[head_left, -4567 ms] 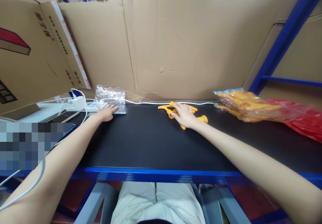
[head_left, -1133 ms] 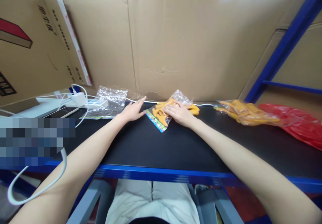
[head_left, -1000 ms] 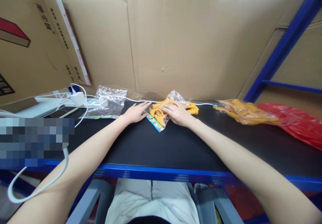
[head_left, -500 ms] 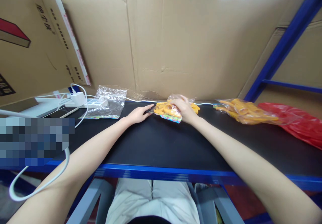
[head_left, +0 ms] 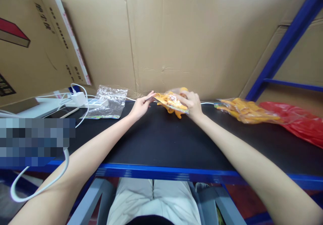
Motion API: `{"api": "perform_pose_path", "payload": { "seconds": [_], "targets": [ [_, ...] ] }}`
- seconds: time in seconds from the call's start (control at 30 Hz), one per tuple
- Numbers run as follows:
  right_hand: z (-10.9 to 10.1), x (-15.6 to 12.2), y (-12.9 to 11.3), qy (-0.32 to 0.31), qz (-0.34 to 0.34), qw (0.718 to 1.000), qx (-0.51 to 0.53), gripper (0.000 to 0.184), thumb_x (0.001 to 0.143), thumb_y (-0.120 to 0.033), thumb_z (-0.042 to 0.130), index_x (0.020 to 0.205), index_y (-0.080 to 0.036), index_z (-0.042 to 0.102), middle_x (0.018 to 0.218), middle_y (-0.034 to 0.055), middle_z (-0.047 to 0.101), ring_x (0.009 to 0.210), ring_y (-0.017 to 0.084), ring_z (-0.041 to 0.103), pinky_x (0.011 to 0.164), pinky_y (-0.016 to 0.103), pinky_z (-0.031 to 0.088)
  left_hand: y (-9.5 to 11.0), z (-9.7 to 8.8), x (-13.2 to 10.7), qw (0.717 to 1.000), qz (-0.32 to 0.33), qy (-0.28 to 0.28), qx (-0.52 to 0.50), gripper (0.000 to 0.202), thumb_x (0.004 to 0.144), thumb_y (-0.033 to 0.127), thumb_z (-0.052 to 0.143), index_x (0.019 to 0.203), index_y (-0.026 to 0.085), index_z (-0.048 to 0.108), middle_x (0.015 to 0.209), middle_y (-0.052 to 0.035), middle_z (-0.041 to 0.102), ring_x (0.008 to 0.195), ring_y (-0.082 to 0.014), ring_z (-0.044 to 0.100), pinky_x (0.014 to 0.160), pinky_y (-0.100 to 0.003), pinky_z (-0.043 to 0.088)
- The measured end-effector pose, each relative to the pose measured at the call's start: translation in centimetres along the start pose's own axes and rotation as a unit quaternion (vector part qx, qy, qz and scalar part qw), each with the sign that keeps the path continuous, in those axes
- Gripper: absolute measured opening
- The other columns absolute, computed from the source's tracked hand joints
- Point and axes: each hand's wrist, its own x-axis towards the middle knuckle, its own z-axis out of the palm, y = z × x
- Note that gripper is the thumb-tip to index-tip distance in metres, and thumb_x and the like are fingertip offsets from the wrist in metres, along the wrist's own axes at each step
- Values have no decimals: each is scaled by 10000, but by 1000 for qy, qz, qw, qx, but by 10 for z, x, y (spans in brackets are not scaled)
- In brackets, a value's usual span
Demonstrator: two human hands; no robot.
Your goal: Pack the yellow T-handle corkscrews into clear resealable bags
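At the back middle of the black tabletop, a clear plastic bag [head_left: 180, 108] with a colourful edge is lifted slightly between my hands. Yellow-orange curved pieces [head_left: 170, 109], some with round openings, lie in and beneath it; their exact kind I cannot make out. My left hand [head_left: 139, 108] is closed on the bag's left edge, thumb and fingers together. My right hand [head_left: 194, 105] is wrapped around the right side of the bag and pieces, partly blurred. One round orange end [head_left: 183, 89] shows above its fingers.
To the right lie another clear bag of yellow-orange pieces [head_left: 244, 110] and a red plastic bag [head_left: 302, 120]. On the left are a flat clear bag [head_left: 108, 105], a white charger [head_left: 78, 98], cables and a phone [head_left: 59, 113]. A cardboard wall [head_left: 176, 39] stands behind.
The bag between my hands has risen off the tabletop, and its colourful edge has tipped up. My left hand has moved up and closed on its left edge. My right hand has shifted slightly right.
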Motion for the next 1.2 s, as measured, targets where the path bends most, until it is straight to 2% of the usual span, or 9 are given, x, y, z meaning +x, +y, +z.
{"api": "perform_pose_path", "payload": {
  "seconds": [0.13, 0.27, 0.5, 0.57, 0.67, 0.83, 1.0, 1.1, 1.2],
  "targets": [
    [13, -4, 1, -25, 5, 994, 110, 337, 837, -300, 471, 1165, -290, 550, 1189, 54, 520, 1020, 198, 531, 802, 322, 452, -5, 0, 0, 999, -37, -15, -24, 416, 879, 386, 435, 1252, 214, 494, 1296, -80, 498, 988, -197, 611, 724, -256, 511],
    [26, -5, 6, -94, -31, 981, 164, 377, 771, -235, 515, 1147, -226, 546, 1154, 84, 534, 1032, 207, 537, 823, 332, 456, -14, -2, 0, 997, -69, -14, -35, 416, 875, 354, 445, 1237, 160, 508, 1216, -109, 564, 923, -180, 637, 747, -270, 514],
    [17, -1, 5, -138, 19, 969, 205, 332, 703, -171, 534, 1032, -204, 553, 1035, 78, 590, 929, 207, 573, 743, 354, 471, -29, -4, 0, 995, -82, -51, -7, 593, 742, 198, 620, 1301, 196, 423, 1256, -97, 534, 929, -164, 615, 758, -275, 503],
    [15, -1, 3, -150, 27, 964, 218, 311, 711, -173, 531, 1019, -209, 550, 1025, 71, 591, 890, 201, 580, 713, 350, 475, -34, -3, 0, 993, -105, -57, 12, 544, 749, 195, 613, 1270, 180, 459, 1207, -100, 571, 876, -155, 628, 724, -266, 504],
    [16, -1, 3, -152, 15, 967, 204, 372, 725, -185, 533, 1096, -196, 529, 1078, 99, 577, 948, 219, 564, 771, 380, 465, -37, -3, 3, 989, -144, -34, 22, 324, 803, 270, 566, 1084, 110, 584, 986, -116, 664, 739, -143, 648, 645, -252, 504],
    [7, 10, 7, -140, 1, 975, 175, 626, 718, -267, 598, 1308, -198, 400, 1237, 127, 509, 1051, 238, 530, 845, 384, 454, -27, -2, 14, 984, -174, -19, 38, 279, 827, 374, 537, 839, 101, 596, 574, -48, 629, 420, -98, 556, 501, -238, 466],
    [-17, 30, 5, -94, 4, 978, 187, 520, 786, -289, 544, 1296, -239, 452, 1100, 79, 602, 864, 185, 592, 783, 355, 477, -8, 3, 36, 984, -171, 30, 40, 215, 843, 310, 525, 880, 104, 574, 567, -26, 622, 393, -82, 533, 528, -234, 470],
    [-26, 40, -2, -60, 54, 967, 241, 374, 788, -314, 556, 1143, -202, 589, 1039, 75, 621, 719, 150, 605, 677, 308, 499, 6, 10, 49, 982, -171, 74, 12, 183, 863, 260, 489, 898, 100, 569, 631, -46, 641, 455, -100, 580, 595, -263, 493],
    [-32, 49, -5, -75, 158, 939, 297, 251, 784, -365, 566, 865, -151, 668, 861, 64, 645, 491, 107, 563, 493, 266, 481, 20, 16, 56, 977, -195, 79, -28, 157, 876, 214, 455, 876, 89, 551, 700, -81, 664, 501, -106, 605, 628, -279, 507]
  ]
}}
